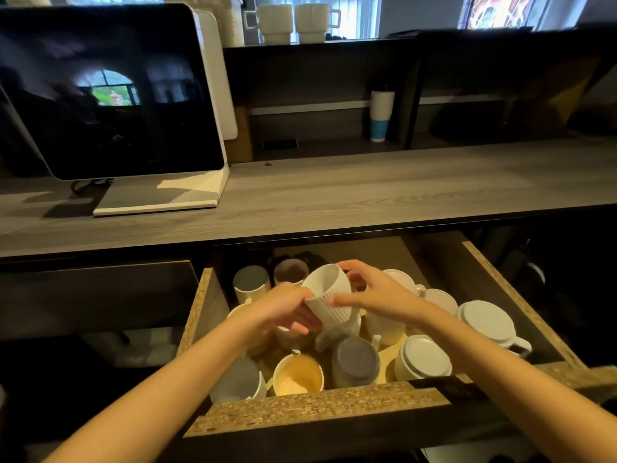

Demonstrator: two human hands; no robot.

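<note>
A white ribbed mug (329, 294) is held tilted above an open drawer (320, 407) full of mugs. My left hand (283, 307) grips its lower end from the left, fingers curled under it. My right hand (370, 292) holds it from the right, thumb on the ribbed side and fingers over its far edge. Below it lie several mugs, some upright, some upside down: a cream mug (298, 375) with its opening up, a grey upturned mug (355, 360), and white upturned mugs (422, 357) at the right.
A grey wooden counter (367, 192) runs above the drawer. A dark screen on a white stand (110, 95) sits at its left. A white and blue tumbler (381, 116) stands in a shelf niche. Two white mugs (293, 21) stand on the top shelf.
</note>
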